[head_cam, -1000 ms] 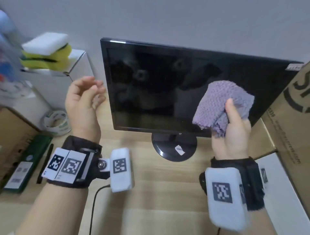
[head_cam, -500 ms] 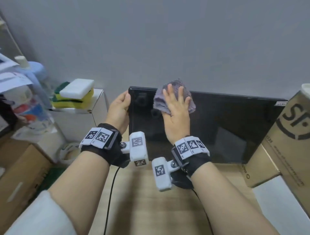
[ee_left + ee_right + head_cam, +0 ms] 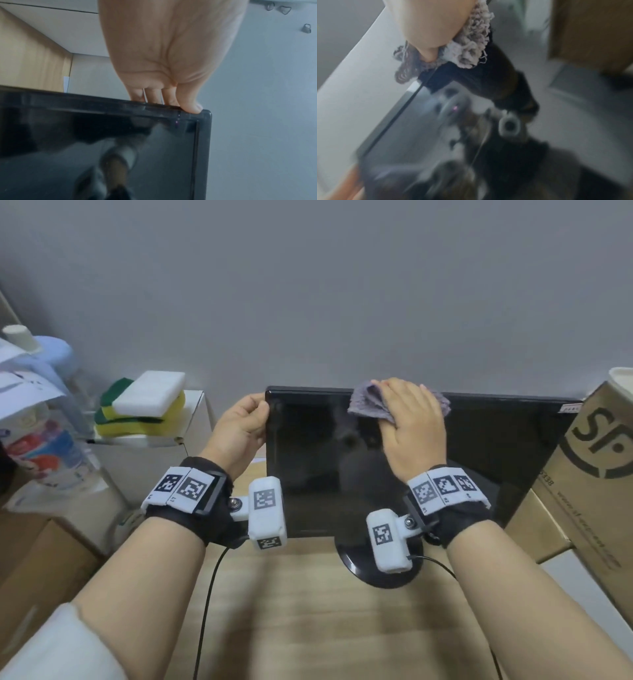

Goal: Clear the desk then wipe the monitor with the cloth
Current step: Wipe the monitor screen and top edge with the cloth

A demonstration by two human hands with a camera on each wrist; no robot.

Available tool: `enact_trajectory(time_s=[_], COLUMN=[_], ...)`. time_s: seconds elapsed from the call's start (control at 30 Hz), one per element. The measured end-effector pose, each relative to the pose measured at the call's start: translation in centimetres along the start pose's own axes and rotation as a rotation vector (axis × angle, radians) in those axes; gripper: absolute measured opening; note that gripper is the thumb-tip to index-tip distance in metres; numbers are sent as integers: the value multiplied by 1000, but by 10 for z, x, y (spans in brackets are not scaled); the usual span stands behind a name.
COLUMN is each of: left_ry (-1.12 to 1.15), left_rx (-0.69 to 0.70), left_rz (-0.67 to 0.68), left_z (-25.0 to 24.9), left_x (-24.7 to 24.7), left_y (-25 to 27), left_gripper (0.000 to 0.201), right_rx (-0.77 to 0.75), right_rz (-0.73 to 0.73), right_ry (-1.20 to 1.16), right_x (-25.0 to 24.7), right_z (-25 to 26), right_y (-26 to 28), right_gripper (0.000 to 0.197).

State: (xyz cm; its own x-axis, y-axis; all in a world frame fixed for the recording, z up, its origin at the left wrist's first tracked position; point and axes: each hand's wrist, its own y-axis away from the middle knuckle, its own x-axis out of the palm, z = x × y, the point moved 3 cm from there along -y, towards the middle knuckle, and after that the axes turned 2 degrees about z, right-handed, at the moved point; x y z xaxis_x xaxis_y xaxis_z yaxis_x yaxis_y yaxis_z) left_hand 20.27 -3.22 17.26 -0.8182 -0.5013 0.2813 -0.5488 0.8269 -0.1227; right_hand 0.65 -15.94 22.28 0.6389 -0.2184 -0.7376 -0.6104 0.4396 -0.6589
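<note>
Monitor: black, dark screen, standing on its round base on the wooden desk, centre of the head view, its back toward the grey wall.
Cloth: purple-grey and nubbly, bunched against the upper part of the screen at the top edge, a little left of the middle of that edge; in the right wrist view its frayed folds stick out from under the palm.
Right hand: laid flat on the cloth with fingers stretched out, pressing it to the glass; the right wrist view is blurred.
Left hand: grips the upper left corner of the monitor; in the left wrist view the fingers go behind the frame and the thumb tip sits on the front bezel at the corner.
Wrist bands: black straps with white coded tags and a white camera block on each wrist, a thin black cable trailing from each.
Sponges: a white one on top of yellow and green ones, stacked on a white box, left of the monitor.
Cardboard box: brown, printed with large black letters, right edge of the frame, just beside the monitor's right side.
Bottles and papers: crowded at the far left edge; details too blurred to tell.
</note>
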Motion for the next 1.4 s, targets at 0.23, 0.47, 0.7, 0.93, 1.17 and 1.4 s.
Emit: enact_trajectory(time_s=[0.23,0.47,0.7,0.93,1.17,1.4], left_ry=[75,88,-163,-171,-187,-219], left_rx=[-85,-188,-264,-248,-214,-192], left_rz=[68,130,29,56,111,47], left_z=[-1,-10,-24,-4,-5,-1], left_x=[-6,7,14,5,6,2], left_y=[2,7,23,2,5,1], left_gripper=[22,40,53,38,49,47], right_rx=[305,-199,-418,-618,-254,-476], right_rz=[-144,-35,219,490,-82,237], right_ry=[-48,-156,-84,114,70,142], right_x=[3,49,109,142,78,123], right_z=[-16,96,81,55,66,68], right_y=[5,-9,84,145,21,106], right_gripper=[41,57,59,69,57,58])
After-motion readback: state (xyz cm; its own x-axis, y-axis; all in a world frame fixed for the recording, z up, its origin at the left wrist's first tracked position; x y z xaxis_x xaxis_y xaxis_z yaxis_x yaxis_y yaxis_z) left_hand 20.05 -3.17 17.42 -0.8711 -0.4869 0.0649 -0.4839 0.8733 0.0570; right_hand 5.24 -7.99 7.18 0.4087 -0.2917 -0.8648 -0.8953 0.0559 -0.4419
